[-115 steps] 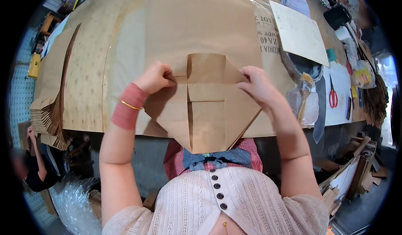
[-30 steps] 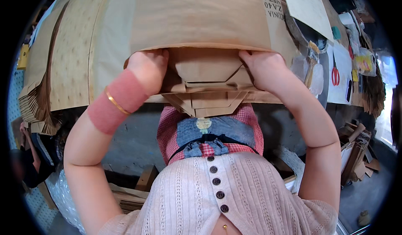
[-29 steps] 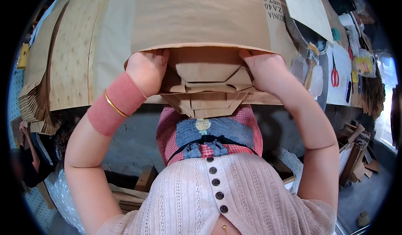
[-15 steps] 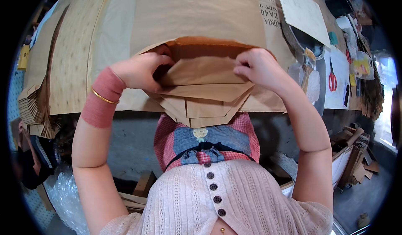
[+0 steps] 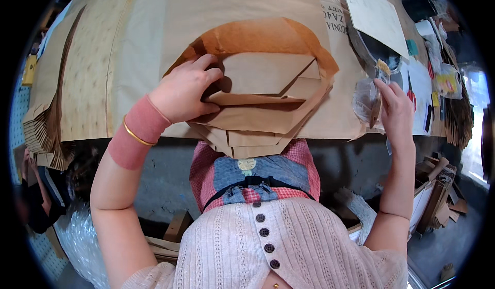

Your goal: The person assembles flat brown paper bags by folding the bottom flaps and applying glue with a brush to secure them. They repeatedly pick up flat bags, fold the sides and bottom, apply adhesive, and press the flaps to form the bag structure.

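A brown paper bag (image 5: 260,115) lies at the near edge of the table. Its mouth is spread apart, showing an orange-brown inner wall at the far side and folded flaps within. My left hand (image 5: 188,90) grips the bag's left side, fingers curled at the opening and thumb over a near fold. Away to the right, my right hand (image 5: 396,103) has its fingers closed around the handle of a brush (image 5: 377,96), whose pale bristles point away from me. The brush lies by a clear plastic container (image 5: 363,98), partly behind the fingers.
Brown paper sheets (image 5: 242,3) cover the table. Further right are red-handled scissors (image 5: 411,96), a white board (image 5: 371,16) over a dark basin (image 5: 363,47), and plastic packets (image 5: 446,83). Stacked folded paper (image 5: 44,134) hangs at the left edge. Another person (image 5: 41,186) is at far left.
My right hand has left the bag's right side and moved right to the brush. The bag's far wall has lifted and its mouth gapes wider. My left hand has shifted slightly right.
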`<state>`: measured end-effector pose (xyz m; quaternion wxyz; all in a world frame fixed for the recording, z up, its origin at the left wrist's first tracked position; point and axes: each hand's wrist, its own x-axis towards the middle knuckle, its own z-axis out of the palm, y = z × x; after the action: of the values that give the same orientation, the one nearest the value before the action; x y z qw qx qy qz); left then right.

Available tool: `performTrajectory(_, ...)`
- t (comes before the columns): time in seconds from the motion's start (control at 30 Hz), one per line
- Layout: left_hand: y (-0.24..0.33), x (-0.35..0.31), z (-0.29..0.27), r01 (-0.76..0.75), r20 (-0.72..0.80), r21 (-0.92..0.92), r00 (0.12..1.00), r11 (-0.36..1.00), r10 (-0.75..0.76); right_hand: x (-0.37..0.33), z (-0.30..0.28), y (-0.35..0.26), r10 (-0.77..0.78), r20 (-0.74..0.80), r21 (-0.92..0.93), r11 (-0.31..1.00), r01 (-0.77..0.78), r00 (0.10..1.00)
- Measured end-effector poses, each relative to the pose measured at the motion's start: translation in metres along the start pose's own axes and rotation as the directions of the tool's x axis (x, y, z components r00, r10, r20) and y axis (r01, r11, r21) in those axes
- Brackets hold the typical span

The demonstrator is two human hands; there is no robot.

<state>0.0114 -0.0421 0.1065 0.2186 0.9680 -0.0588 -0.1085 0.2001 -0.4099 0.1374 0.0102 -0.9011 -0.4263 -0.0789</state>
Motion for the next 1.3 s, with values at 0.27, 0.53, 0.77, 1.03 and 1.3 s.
performTrajectory(0.27, 0.001, -0.007, 0.008, 0.100, -0.094, 0.110, 0.992, 0.989, -0.090, -0.050, 0.028, 0.037, 0.074, 0.174, -0.116, 0.992, -0.054, 0.982)
performTrajectory(0.53, 0.001, -0.005, 0.000, 0.057, -0.047, 0.124, 0.998, 0.991, -0.051, -0.050, 0.044, 0.043, -0.046, 0.108, -0.099, 0.993, 0.057, 0.993)
performTrajectory(0.77, 0.010, -0.014, 0.006, 0.018, -0.142, 0.234, 0.990, 0.972, 0.016, -0.018, 0.026, 0.055, 0.200, -0.460, 0.249, 0.964, -0.090, 0.865)
performTrajectory(1.03, 0.032, -0.019, -0.001, 0.120, -0.127, 0.378, 0.989, 0.918, -0.077, 0.067, 0.048, 0.109, 0.779, -0.101, 0.714, 0.490, -0.500, 0.619)
performTrajectory(1.3, 0.047, -0.033, -0.009, 0.360, -0.144, 0.335, 0.933, 0.871, -0.330, 0.073, 0.037, 0.113, 0.785, -0.153, 0.717, 0.507, -0.480, 0.600)
